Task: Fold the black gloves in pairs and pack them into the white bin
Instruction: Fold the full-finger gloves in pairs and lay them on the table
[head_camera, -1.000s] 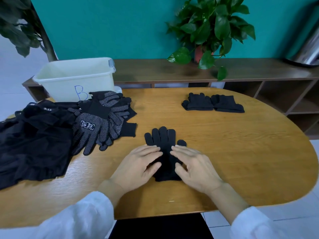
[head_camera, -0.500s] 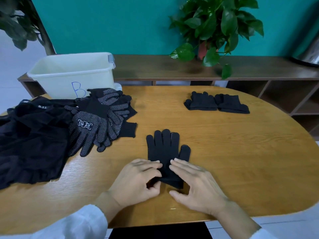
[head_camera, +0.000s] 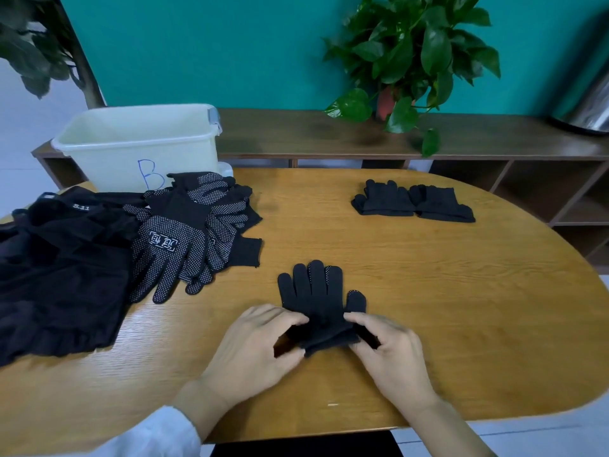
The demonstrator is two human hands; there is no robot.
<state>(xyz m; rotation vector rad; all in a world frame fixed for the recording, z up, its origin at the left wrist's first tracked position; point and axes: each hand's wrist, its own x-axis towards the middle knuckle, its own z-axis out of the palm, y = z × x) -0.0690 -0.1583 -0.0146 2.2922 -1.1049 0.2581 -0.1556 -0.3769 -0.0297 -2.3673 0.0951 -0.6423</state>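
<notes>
A stacked pair of black gloves point(head_camera: 318, 296) lies flat in front of me, fingers pointing away. My left hand point(head_camera: 260, 347) pinches the left corner of its cuff and my right hand point(head_camera: 389, 349) pinches the right corner, lifting the cuff edge off the wood. A heap of black dotted gloves point(head_camera: 194, 225) lies to the left. Two folded black pairs point(head_camera: 413, 202) sit side by side at the far right. The white bin point(head_camera: 131, 143), marked with a blue B, stands at the back left, and I see nothing inside it.
The wooden oval table point(head_camera: 445, 308) carries everything. Black clothing point(head_camera: 56, 268) is piled at its left edge. Behind stand a low dark shelf point(head_camera: 329, 133), a potted plant point(head_camera: 412, 61) and a metal container point(head_camera: 590, 103) at far right.
Both hands slid from pressing flat on the glove pair down to its cuff and now pinch the cuff corners, raising that edge. The camera shifted slightly.
</notes>
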